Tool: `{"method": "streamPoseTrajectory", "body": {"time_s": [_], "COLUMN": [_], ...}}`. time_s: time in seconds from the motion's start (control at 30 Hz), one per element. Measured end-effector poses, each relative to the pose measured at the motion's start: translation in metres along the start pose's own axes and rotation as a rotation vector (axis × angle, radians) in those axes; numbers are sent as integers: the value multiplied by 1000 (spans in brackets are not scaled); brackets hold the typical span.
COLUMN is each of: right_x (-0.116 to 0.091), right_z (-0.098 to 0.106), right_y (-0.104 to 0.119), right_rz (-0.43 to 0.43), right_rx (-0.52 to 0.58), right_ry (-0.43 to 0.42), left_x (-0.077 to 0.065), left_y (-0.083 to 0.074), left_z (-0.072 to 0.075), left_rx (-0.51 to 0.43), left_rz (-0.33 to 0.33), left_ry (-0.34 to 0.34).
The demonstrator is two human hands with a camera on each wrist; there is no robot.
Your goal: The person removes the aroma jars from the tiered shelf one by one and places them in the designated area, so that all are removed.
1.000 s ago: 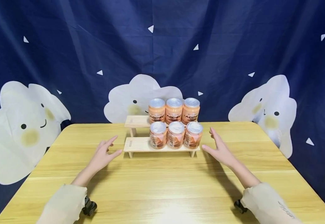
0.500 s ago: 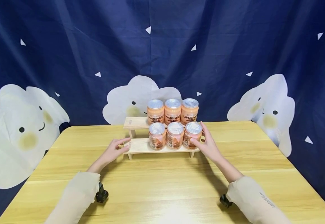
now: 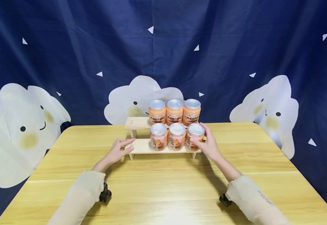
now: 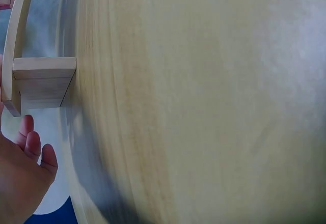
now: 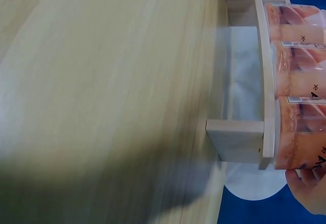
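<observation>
A two-tier wooden stand [image 3: 142,144] carries two rows of orange jars with silver lids. On the lower tier, my right hand [image 3: 210,148] grips the rightmost jar [image 3: 195,137], thumb across its front and fingers at its far right side. The right wrist view shows fingertips against the base of this end jar [image 5: 300,142]. My left hand [image 3: 117,152] is at the lower tier's left end, index finger and thumb extended over the board and holding no jar. In the left wrist view, several fingers of the left hand [image 4: 23,175] hang loosely curled below the shelf end.
Two more jars, a middle one [image 3: 176,137] and a left one [image 3: 159,137], share the lower tier. Behind them, a back row of jars [image 3: 175,113] stands on the upper tier. The wooden table [image 3: 163,184] reaches a dark blue curtain [image 3: 124,47] with white clouds.
My right hand has moved left from beside the stand and taken hold of the rightmost lower jar. My left hand has moved right, its fingers coming over the lower tier's left end.
</observation>
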State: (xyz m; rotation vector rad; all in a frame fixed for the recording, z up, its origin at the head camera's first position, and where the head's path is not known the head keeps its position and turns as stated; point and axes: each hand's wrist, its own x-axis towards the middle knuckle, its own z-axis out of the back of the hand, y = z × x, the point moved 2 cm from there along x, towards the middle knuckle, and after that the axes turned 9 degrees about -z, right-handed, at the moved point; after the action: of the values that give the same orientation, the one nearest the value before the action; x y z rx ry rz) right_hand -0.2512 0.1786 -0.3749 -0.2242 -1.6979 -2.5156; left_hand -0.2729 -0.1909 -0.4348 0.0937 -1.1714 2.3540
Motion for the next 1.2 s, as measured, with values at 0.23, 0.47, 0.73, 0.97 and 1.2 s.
{"method": "streamPoseTrajectory", "body": {"time_s": [0.23,0.47,0.73,0.97,1.2], "right_x": [1,4,26,39,47], "right_z": [14,41,55,53,51], "right_y": [-11,-20,-48,-63,-67], "right_rz": [39,-49,-73,-84,-115], "right_rx": [-30,-103,-130,-134,-115], "right_ry": [-12,-55,-30,-8,12], "left_x": [-2,-2,-4,-3,-3], "left_y": [1,0,0,-4,-5], "left_z": [-2,-3,0,1,0], "left_rx": [2,47,144,186,188], "left_rz": [10,27,32,20,20], "left_ry": [-3,19,35,34,41]}}
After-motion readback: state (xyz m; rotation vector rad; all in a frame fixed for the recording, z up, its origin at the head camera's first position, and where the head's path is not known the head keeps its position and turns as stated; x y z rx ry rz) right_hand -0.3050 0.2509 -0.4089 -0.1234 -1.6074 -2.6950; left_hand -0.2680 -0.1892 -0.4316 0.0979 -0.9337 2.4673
